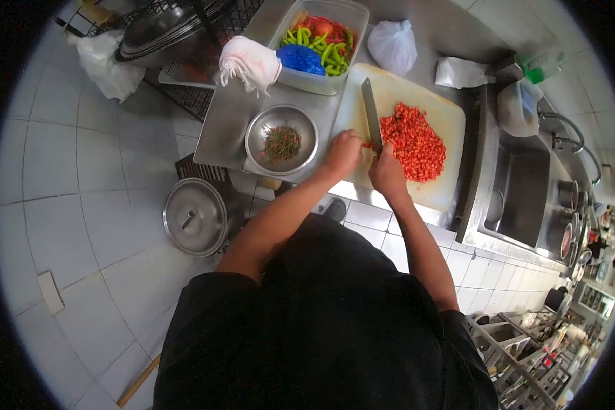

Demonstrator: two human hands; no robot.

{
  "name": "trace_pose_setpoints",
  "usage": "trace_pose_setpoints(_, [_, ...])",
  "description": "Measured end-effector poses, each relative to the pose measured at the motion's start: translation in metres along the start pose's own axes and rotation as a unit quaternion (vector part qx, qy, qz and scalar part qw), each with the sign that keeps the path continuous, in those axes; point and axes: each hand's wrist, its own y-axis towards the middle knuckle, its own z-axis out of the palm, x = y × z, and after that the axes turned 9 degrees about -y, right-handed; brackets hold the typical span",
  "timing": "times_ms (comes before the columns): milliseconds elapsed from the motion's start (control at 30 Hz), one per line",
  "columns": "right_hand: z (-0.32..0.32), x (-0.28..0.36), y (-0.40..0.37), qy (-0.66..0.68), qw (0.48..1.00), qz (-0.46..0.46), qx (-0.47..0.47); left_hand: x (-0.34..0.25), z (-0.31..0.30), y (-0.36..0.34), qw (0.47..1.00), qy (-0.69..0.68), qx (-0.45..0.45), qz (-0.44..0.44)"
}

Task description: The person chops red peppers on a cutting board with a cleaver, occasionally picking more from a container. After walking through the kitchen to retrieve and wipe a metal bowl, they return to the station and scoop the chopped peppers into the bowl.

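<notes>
A pale cutting board [451, 119] lies on the steel counter with a heap of finely chopped red chilli [411, 140] on it. My right hand [387, 172] grips the handle of a large knife [371, 109]. Its blade points away from me along the left edge of the red heap. My left hand [342, 154] rests on the board just left of the blade, with its fingers curled into a fist and nothing visible in it.
A steel bowl [256, 140] with stems sits left of the board. Behind it stand a plastic tub [352, 14] of green and red chillies, a white cloth [249, 61] and a tied bag [392, 44]. A sink [519, 198] lies to the right and a lidded pot [193, 216] stands on the floor.
</notes>
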Motion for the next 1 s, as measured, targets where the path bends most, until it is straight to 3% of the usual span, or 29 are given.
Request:
trace_pose_setpoints(333, [-0.010, 0.002, 0.006, 0.009, 1.000, -0.013, -0.021, 0.002, -0.003, 0.019, 0.998, -0.044, -0.038, 0.014])
trace_pose_setpoints(433, [-0.006, 0.001, 0.001, 0.027, 0.999, -0.022, -0.017, -0.002, -0.002, 0.010, 1.000, -0.019, 0.007, -0.009])
trace_pose_setpoints(567, [0.009, -0.001, 0.019, 0.012, 0.999, -0.014, -0.038, 0.001, -0.003, 0.022, 0.998, -0.042, -0.039, 0.004])
trace_pose_setpoints(733, [-0.017, 0.007, 0.004, 0.038, 0.999, -0.006, 0.010, -0.006, -0.006, 0.010, 0.998, -0.054, 0.002, -0.010])
trace_pose_setpoints(867, [0.007, 0.003, 0.008, 0.014, 1.000, 0.013, -0.004, 0.000, -0.003, 0.020, 0.998, -0.051, -0.023, -0.005])
trace_pose_setpoints(1000, [-0.012, 0.003, 0.008, 0.050, 0.999, -0.018, 0.005, -0.003, -0.005, 0.013, 0.999, -0.040, -0.003, -0.004])
